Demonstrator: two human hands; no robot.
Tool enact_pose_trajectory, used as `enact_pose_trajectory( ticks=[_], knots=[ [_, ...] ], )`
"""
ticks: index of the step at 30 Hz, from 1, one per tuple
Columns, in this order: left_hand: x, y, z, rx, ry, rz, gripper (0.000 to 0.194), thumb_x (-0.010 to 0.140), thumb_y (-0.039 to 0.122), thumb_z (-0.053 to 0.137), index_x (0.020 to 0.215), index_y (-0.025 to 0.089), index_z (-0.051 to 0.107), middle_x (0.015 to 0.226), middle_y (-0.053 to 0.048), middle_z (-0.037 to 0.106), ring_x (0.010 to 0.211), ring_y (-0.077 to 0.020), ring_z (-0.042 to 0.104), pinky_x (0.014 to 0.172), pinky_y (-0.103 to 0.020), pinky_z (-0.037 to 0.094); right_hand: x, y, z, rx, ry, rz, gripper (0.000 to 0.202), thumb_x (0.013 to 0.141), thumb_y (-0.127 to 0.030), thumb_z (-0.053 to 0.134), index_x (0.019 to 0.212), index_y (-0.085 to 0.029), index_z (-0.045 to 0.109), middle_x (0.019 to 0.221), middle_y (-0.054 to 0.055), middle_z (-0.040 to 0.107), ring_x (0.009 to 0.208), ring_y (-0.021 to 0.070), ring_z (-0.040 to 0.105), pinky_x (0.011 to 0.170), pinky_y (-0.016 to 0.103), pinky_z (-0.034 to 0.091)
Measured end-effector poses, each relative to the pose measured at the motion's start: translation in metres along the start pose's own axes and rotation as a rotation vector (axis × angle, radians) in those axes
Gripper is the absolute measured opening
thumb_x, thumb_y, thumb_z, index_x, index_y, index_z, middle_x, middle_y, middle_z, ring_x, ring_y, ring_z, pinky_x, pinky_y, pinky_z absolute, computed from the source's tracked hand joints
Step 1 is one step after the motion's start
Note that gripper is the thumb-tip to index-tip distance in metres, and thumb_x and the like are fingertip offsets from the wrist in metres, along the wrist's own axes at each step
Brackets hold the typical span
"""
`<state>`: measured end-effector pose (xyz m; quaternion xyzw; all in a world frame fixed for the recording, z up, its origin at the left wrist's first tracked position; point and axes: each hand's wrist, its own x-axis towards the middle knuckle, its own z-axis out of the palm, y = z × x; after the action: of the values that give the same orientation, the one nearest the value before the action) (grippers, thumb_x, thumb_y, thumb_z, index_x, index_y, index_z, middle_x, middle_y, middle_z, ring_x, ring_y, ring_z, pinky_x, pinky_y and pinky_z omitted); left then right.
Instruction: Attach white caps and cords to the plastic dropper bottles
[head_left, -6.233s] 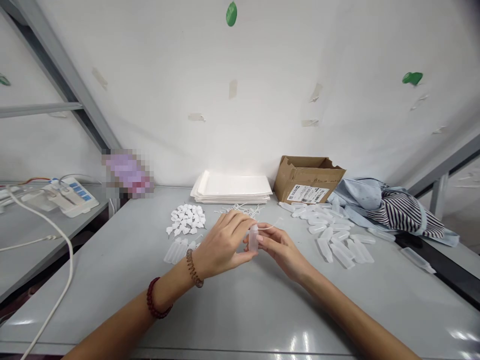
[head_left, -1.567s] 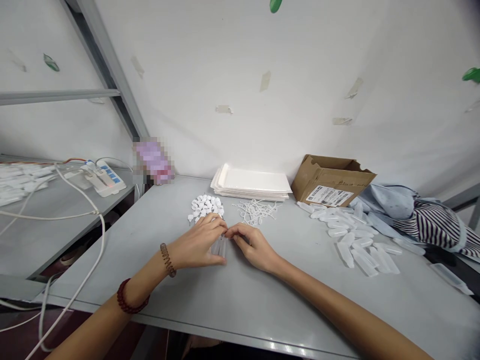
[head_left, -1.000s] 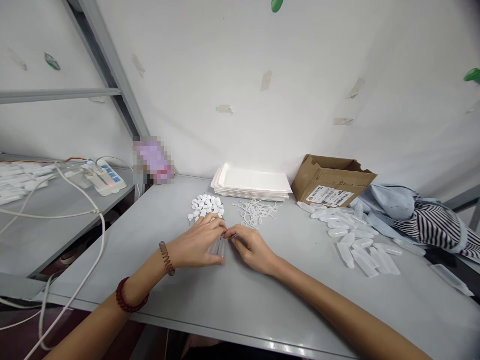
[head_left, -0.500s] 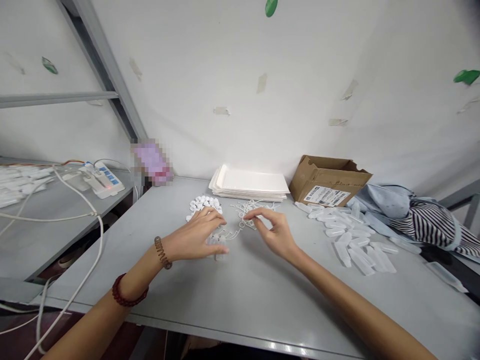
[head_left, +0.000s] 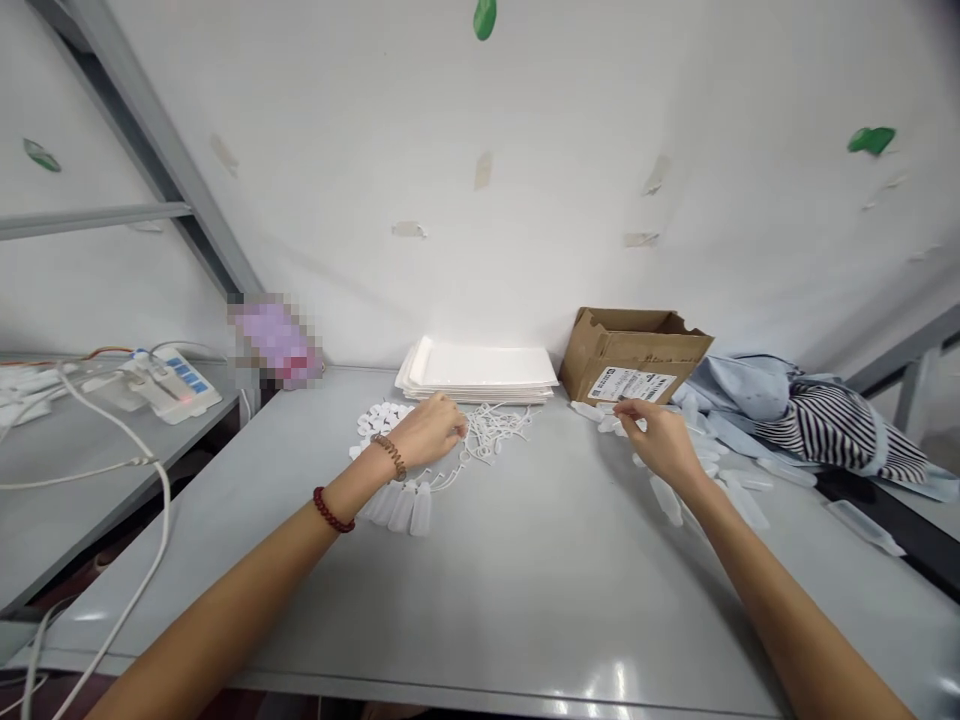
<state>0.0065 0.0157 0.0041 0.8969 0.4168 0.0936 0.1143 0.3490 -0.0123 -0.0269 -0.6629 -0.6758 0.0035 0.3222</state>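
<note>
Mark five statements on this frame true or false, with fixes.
1. The right hand is at the loose tubes. True.
2. The cardboard box stands left of the white stack. False: the cardboard box is right of the white stack.
3. The left hand is beside the white cords. True.
4. Both wrists wear bands. False: only the left does, a brown coil and a red bracelet.
5. Striped cloth lies right of the box. True.

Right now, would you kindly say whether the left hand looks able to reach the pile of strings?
Probably yes: the left hand is right at the left edge of the strings, and nothing seems to stand between. The white stack lies behind them, not in the way.
</note>
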Motion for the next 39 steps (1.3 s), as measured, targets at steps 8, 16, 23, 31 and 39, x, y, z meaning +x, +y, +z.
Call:
enact_pose_trajectory(
  ticks=[8,16,23,31,39],
  knots=[
    [0.003,-0.009,0.011,0.001,-0.005,0.003,0.018,0.08,0.019,0.052,0.069,0.017,0.065,0.078,-0.008,0.064,0.089,-0.0271,0.05,0.074,-0.036,0.041,-0.001,0.002,0.013,-0.282,-0.109,-0.119,0.029,0.083,-0.015,0.042,0.101,-0.017,0.066,0.108,0.012,0.067,0.101,0.0292,0.058,0.079,0.04,0.041],
    [-0.018,-0.009,-0.005,-0.173,0.079,-0.055,0.013,0.079,0.024,0.049,0.076,0.018,0.06,0.087,-0.005,0.064,0.09,-0.0227,0.055,0.078,-0.034,0.044,0.0,-0.018,0.03,-0.437,-0.208,-0.283,0.032,0.091,-0.021,0.04,0.116,-0.018,0.059,0.122,0.014,0.06,0.11,0.0291,0.052,0.085,0.042,0.034],
    [-0.035,0.008,-0.016,-0.388,0.177,-0.2,0.02,0.083,0.034,0.05,0.08,0.019,0.064,0.091,-0.003,0.069,0.081,-0.0181,0.059,0.069,-0.029,0.046,-0.005,-0.018,0.041,-0.458,-0.178,-0.346,0.031,0.093,-0.019,0.038,0.109,-0.016,0.064,0.106,0.014,0.066,0.098,0.0273,0.056,0.084,0.042,0.033],
    [-0.039,0.032,-0.019,-0.786,0.235,-0.258,0.022,0.085,0.039,0.054,0.085,0.019,0.065,0.089,-0.003,0.072,0.083,-0.0165,0.063,0.069,-0.025,0.048,-0.011,-0.046,0.032,-0.286,0.002,-0.479,0.029,0.087,-0.003,0.036,0.093,-0.015,0.062,0.102,0.013,0.068,0.09,0.0233,0.061,0.081,0.037,0.038],
    [-0.04,0.051,-0.01,-0.971,0.196,-0.236,0.019,0.084,0.037,0.057,0.083,0.019,0.065,0.092,-0.003,0.068,0.089,-0.0164,0.059,0.079,-0.028,0.046,-0.065,-0.118,0.026,0.201,0.084,-0.706,0.013,0.089,-0.009,0.049,0.094,-0.02,0.051,0.096,0.01,0.069,0.091,0.0182,0.064,0.075,0.03,0.05]
  ],
)
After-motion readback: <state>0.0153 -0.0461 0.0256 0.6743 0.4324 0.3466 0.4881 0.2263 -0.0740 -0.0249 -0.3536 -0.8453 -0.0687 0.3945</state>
